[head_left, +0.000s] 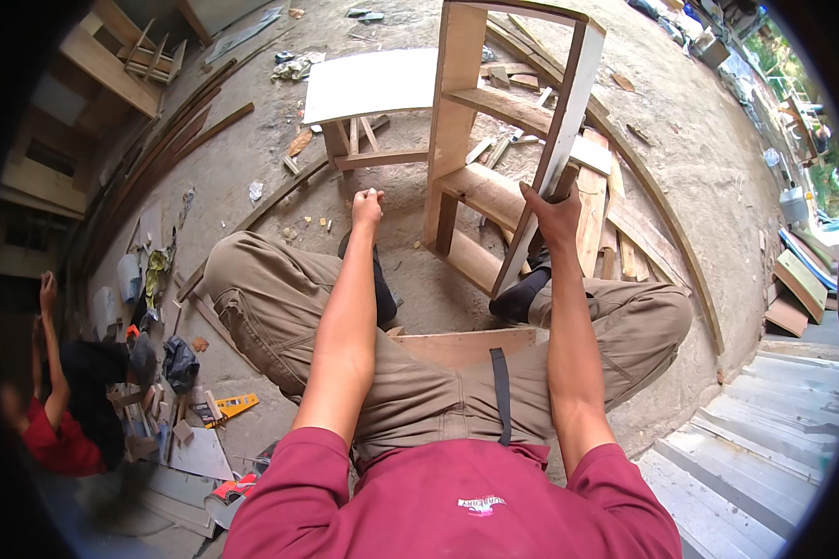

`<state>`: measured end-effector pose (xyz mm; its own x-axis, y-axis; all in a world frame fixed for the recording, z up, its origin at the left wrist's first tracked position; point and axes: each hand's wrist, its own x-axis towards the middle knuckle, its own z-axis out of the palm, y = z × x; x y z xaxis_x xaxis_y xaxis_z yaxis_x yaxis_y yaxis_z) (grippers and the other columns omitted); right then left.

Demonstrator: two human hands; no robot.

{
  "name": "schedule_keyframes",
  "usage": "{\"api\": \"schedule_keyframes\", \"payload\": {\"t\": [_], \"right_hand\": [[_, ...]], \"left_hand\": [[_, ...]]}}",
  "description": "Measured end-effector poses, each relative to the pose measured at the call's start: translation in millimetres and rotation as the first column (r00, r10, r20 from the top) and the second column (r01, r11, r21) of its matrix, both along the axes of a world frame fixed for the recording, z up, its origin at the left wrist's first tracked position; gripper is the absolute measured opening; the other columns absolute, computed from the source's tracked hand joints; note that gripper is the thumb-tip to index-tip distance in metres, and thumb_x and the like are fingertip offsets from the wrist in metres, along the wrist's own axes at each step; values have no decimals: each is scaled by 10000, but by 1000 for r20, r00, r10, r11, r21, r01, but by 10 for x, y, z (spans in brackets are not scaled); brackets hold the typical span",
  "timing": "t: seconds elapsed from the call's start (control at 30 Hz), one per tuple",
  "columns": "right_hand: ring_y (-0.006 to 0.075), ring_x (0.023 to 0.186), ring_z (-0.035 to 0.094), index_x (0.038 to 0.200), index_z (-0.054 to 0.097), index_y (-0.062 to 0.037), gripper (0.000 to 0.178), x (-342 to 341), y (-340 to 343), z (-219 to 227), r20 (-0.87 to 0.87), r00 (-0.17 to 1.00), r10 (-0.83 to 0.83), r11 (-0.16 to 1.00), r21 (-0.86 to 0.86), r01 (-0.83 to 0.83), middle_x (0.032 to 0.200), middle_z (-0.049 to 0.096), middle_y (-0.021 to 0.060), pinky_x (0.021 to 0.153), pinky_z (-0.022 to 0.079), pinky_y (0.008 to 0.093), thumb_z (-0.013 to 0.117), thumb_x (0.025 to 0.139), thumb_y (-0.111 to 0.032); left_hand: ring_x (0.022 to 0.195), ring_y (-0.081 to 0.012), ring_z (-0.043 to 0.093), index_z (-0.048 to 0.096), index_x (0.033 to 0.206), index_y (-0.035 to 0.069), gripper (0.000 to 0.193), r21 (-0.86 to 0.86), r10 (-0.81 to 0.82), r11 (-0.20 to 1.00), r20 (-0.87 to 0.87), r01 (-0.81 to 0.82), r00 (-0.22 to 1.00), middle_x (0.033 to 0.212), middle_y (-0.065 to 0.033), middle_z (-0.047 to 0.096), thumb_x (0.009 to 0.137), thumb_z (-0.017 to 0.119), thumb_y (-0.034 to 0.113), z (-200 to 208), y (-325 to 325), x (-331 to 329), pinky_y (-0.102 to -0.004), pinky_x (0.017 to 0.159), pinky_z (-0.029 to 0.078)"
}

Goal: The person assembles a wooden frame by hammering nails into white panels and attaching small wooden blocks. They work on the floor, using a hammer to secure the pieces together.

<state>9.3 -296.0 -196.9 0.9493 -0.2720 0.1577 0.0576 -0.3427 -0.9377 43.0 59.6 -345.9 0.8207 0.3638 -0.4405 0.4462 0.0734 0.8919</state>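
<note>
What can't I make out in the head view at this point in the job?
Left hand, head view: whether it pinches something small; its own curl hides the palm.
Right hand, head view: the far side of its grip, partly hidden by the wooden frame.
White-topped table, head view: its right end, hidden by the frame.
Other person, head view: head, blurred near the dark rim.

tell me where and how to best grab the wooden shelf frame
Take the shelf frame by its right upright, from the right, where the right hand grips: that bar looks slim enough to wrap. The left hand could perhaps steady the tall left side panel from the left.
</note>
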Motion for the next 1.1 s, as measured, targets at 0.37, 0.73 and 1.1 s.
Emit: {"api": "schedule_keyframes", "payload": {"t": [0.37, 0.73, 1.1], "right_hand": [[185, 954, 599, 1196, 634, 17, 699, 15, -206, 196, -297, 948, 117, 927, 376, 3, 1030, 629, 86, 846, 489, 353, 807, 762, -503], [118, 777, 558, 1109, 638, -40, 658, 132, 365, 1205, -143, 947, 288, 921, 313, -232, 886, 574, 18, 668, 445, 283, 704, 821, -628], [286, 1146, 613, 1425, 434, 126, 1008, 278, 918, 602, -210, 875, 437, 819, 495, -290, 1299, 591, 226, 977, 494, 368, 727, 808, -615]], "left_hand": [[680, -150, 658, 665, 1065, 5, 312, -381, -399, 786, 291, 487, 870, 871, -83, 705, 1027, 573, 301, 563, -123, -1, -314, 613, 545], [588, -188, 651, 719, 919, 37, 277, -366, -126, 908, 220, 201, 967, 790, -100, 700, 997, 544, 237, 1708, -51, -949, -325, 502, 506], [541, -234, 621, 704, 950, 15, 349, -431, 63, 902, 106, -11, 992, 752, -126, 687, 1039, 476, 264, 1385, 620, -1134, -378, 497, 534]]}}
